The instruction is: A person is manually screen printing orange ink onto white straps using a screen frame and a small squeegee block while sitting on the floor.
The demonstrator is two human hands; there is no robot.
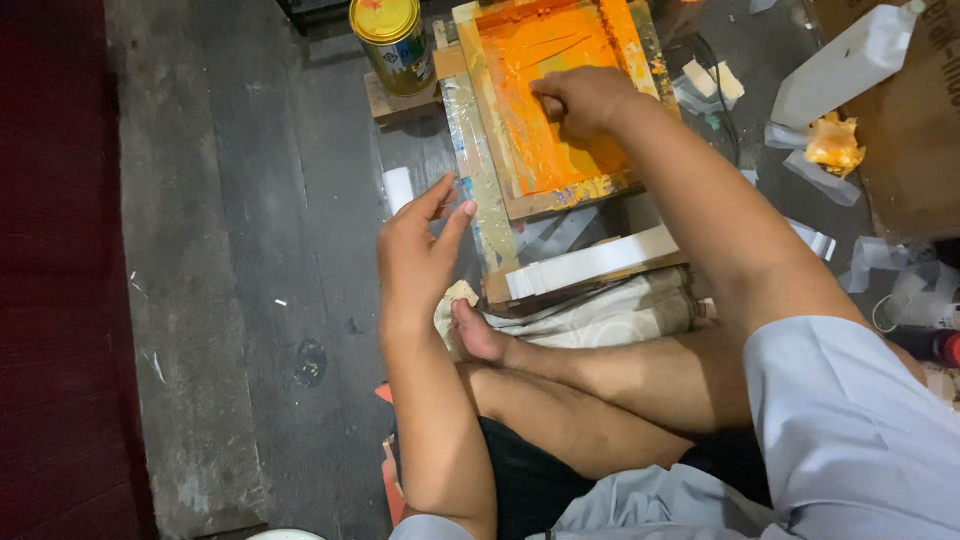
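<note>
A wooden-framed printing screen (485, 120) coated with orange ink lies on the floor ahead of me. My right hand (578, 98) is closed over something on the orange mesh; what it grips is hidden by the fingers. My left hand (418, 250) hovers with fingers apart and nothing in it, just left of the frame's taped edge and close to a small white roll (398, 187). A stack of white sheets (590, 262) sits below the frame, by my crossed legs.
A yellow-lidded tin can (392, 40) stands on a wood block at the frame's upper left. A white plastic bottle (845, 62), an orange-stained rag (832, 143), paper scraps and a cardboard box lie to the right. Dark plank floor stretches left.
</note>
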